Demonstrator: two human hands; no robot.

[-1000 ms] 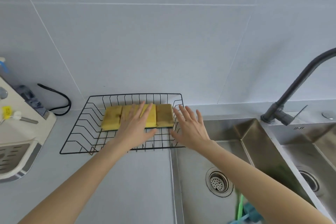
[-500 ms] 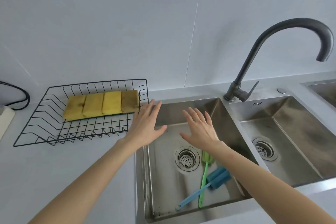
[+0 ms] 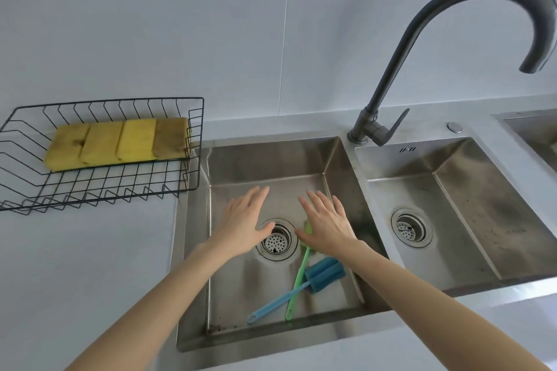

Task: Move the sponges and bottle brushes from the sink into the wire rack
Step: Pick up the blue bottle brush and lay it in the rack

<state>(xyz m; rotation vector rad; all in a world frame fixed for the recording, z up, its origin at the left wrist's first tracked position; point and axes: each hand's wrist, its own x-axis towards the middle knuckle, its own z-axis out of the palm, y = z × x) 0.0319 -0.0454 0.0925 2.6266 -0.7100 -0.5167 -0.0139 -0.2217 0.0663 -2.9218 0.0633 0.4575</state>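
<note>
Several yellow sponges (image 3: 120,143) lie side by side in the black wire rack (image 3: 193,159) on the counter at the left. In the left sink basin (image 3: 271,159) a blue bottle brush (image 3: 324,274) and a green bottle brush (image 3: 297,280) lie crossed near the front. My left hand (image 3: 244,226) hovers flat and empty over the basin, left of the drain (image 3: 275,239). My right hand (image 3: 327,223) is spread, empty, above the green brush's head, which it mostly hides.
A dark curved faucet (image 3: 401,48) stands behind the divider between the left basin and a second basin (image 3: 452,205) on the right. A third basin's corner (image 3: 530,129) shows at the far right. White counter (image 3: 84,265) lies in front of the rack.
Both hands have moved from the rack area rightward and down into the left sink basin. The view has swung right, away from the rack.
</note>
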